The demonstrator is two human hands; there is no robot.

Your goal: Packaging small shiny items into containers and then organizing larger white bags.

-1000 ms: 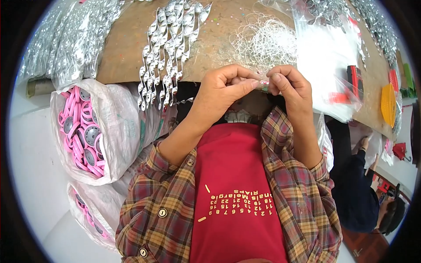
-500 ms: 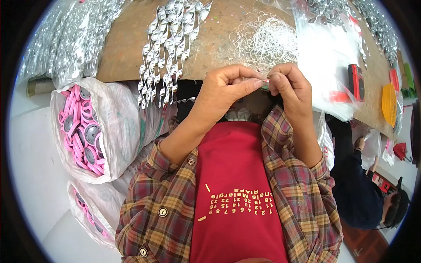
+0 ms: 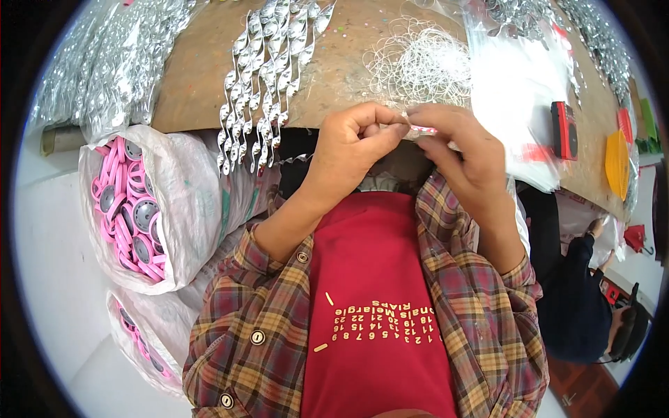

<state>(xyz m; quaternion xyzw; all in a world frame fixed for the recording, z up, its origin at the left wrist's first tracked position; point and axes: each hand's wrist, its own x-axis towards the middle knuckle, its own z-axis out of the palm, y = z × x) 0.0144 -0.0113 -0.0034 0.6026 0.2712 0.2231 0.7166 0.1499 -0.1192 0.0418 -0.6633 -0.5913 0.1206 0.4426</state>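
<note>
Probably light and flimsy, best held endwise, a pink-and-white strip (image 3: 424, 129) is jutting from the pinching left hand (image 3: 357, 144) into the loosely parted right hand (image 3: 468, 148).

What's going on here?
A person is handling a small pink-and-white striped piece at the near edge of a brown tabletop. The left hand appears to pinch its left end; the right hand is open around it. Beyond lies a tangle of thin white string; to the left, twisted silver foil strips hang over the edge.
</note>
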